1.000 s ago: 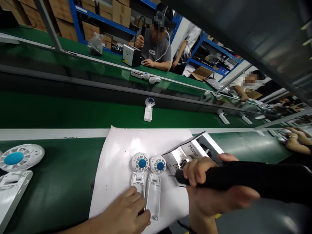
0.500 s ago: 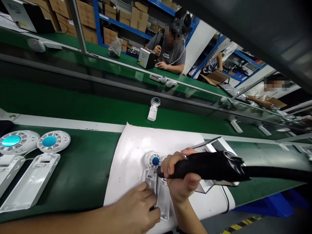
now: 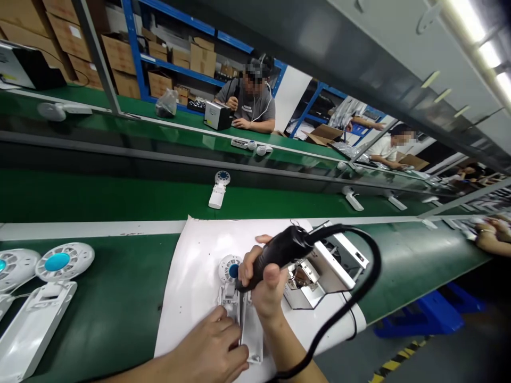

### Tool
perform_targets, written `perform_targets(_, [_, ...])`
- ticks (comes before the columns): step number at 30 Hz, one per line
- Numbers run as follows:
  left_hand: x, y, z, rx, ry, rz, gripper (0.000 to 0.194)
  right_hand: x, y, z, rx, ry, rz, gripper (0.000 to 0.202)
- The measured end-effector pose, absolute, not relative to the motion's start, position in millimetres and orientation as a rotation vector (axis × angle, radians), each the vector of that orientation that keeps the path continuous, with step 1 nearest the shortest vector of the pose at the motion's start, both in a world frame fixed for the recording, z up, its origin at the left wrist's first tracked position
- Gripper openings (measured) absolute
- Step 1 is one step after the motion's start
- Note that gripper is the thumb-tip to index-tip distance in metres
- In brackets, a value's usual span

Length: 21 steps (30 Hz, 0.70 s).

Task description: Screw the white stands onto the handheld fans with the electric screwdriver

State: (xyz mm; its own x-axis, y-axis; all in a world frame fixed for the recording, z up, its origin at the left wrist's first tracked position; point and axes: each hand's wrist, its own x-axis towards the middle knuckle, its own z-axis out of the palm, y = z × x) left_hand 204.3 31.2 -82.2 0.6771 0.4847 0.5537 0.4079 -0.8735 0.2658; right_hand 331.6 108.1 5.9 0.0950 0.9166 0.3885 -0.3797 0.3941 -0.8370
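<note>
My right hand (image 3: 265,282) is wrapped round a black corded tool (image 3: 277,251), its tip pointing down at a small white fan (image 3: 230,269) with a blue centre. The fan lies on a white sheet (image 3: 181,298), its handle open in two halves. Over the left half of the handle, my left hand (image 3: 217,343) has its fingers curled and pressed on the part; the fingertips are partly hidden. The other handle half (image 3: 253,335) lies beside it, under the tool. A metal device (image 3: 327,266) with an open front stands just right of my right hand.
Two larger-looking fans (image 3: 66,261) lie at the left on the green bench (image 3: 123,298). Beyond the white rail, a belt (image 3: 167,197) carries several fans (image 3: 218,195). A person (image 3: 255,103) works across the line. Another person's hands (image 3: 493,231) show at the far right.
The view has shifted, with more ceiling in sight. My right hand has tilted the tool more upright, and its cord now loops down. My left hand stays on the handle.
</note>
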Motion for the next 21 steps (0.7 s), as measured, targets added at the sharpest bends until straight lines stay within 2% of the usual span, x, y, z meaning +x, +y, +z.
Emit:
perform_targets(5, [201.3, 28.8, -74.2, 2.681, 0.743, 0.92, 0.02, 388.7, 101.9, 56.7, -0.717, -1.099, 0.437, 0.061])
perform_targets(9, [201.8, 28.2, -73.9, 2.654, 0.736, 0.909, 0.023, 420.5, 111.6, 65.9, -0.876, -1.114, 0.285, 0.06])
perform_targets(15, [204.4, 29.6, -74.8, 2.631, 0.743, 0.98, 0.022, 421.5, 110.4, 52.2, -0.915, -1.156, 0.3, 0.056])
perform_targets(21, [199.9, 33.4, -63.4, 2.627, 0.7, 0.883, 0.02, 367.4, 88.8, 53.0, -0.729, -1.208, 0.808, 0.061])
